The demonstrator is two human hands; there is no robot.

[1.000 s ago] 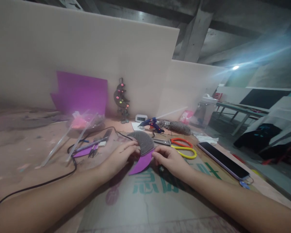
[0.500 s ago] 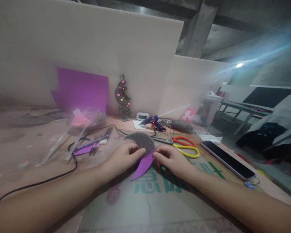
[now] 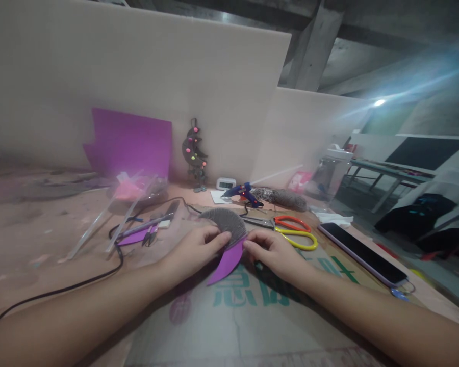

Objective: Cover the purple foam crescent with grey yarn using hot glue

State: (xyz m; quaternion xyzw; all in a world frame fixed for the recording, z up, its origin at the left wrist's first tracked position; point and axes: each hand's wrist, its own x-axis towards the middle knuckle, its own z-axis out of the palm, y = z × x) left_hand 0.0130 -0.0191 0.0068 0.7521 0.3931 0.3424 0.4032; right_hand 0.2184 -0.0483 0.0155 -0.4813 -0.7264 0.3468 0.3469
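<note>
A crescent-shaped piece lies between my hands. Its upper part is a dark grey yarn-wrapped section (image 3: 229, 220), and below it a curved purple tail (image 3: 226, 265) of bare card or foam comes to a point. My left hand (image 3: 202, 247) is closed on the left side of the piece, thumb pressed on the grey winding. At the right edge, where grey meets purple, my right hand (image 3: 270, 250) pinches with thumb and index finger; whatever sits between those fingertips is too small to make out. Just beyond lie scissors (image 3: 296, 232) with one orange and one yellow handle loop.
A blue glue gun (image 3: 245, 192) rests beside a small digital clock (image 3: 226, 183) and a grey yarn bundle (image 3: 281, 198). A phone (image 3: 361, 253) lies right. Behind stand a decorated crescent (image 3: 193, 149) and a purple sheet (image 3: 133, 142). Cardboard (image 3: 199, 334) is underneath; a black cord (image 3: 72, 279) runs left.
Almost nothing differs. The whole view has shifted very slightly, while both hands keep the same hold on the crescent piece.
</note>
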